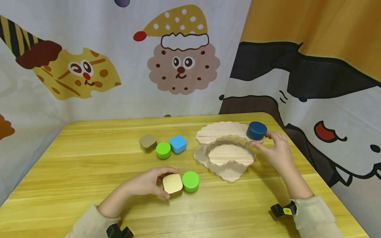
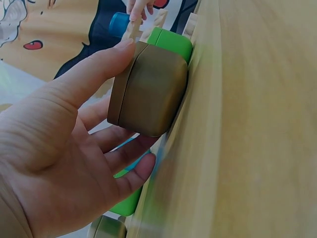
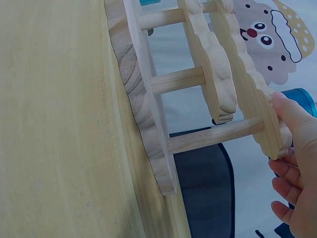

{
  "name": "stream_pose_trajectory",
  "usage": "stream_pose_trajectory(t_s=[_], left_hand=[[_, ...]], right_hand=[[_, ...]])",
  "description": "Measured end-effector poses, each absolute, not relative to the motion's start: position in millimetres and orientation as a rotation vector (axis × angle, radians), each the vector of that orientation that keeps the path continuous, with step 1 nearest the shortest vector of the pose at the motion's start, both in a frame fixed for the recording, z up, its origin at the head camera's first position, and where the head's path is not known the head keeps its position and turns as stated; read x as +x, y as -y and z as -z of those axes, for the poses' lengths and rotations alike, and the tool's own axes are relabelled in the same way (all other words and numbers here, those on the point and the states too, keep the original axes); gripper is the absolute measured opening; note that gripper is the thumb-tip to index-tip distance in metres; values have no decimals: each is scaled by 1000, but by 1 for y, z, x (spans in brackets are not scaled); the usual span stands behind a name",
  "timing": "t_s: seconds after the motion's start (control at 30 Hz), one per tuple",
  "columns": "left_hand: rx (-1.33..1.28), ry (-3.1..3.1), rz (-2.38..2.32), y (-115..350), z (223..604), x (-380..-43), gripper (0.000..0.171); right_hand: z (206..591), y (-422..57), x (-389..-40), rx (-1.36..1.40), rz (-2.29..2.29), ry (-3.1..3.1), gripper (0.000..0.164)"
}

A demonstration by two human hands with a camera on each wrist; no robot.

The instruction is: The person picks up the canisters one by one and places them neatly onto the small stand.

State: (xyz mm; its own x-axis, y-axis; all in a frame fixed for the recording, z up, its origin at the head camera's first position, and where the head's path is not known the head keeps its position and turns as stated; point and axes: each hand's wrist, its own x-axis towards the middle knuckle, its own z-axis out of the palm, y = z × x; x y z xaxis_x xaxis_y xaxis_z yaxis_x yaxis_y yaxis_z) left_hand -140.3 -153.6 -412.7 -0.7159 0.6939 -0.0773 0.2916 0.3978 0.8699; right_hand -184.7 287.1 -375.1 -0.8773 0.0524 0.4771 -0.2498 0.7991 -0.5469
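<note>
My left hand [image 1: 148,182] grips a gold square tin [image 1: 172,184] with rounded corners, thumb on the near side and index finger on the far side. The tin is on the table; its brown side [image 2: 156,91] fills the left wrist view. A green round tin [image 1: 190,181] stands right against it. At the right, my right hand [image 1: 276,150] holds the end of the upper tier of a wooden tiered stand [image 1: 221,132], its thumb [image 3: 285,106] on the scalloped edge. A dark blue round tin [image 1: 256,131] sits on that tier, beside the fingers.
Behind the left hand are an olive-brown square tin [image 1: 148,142], another green tin [image 1: 163,150] and a light blue square tin [image 1: 178,144]. The stand has a lower tier [image 1: 230,154] and a base [image 1: 230,173], joined by dowels [image 3: 215,136]. A printed curtain [image 1: 119,105] hangs behind the table.
</note>
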Motion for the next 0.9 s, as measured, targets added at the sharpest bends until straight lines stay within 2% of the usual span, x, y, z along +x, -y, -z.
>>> stream_pose_trajectory(t_s=[0.9], left_hand=[[844, -2297, -1353, 155, 402, -145, 73]], right_hand=[[376, -287, -185, 135, -850, 2515, 57]])
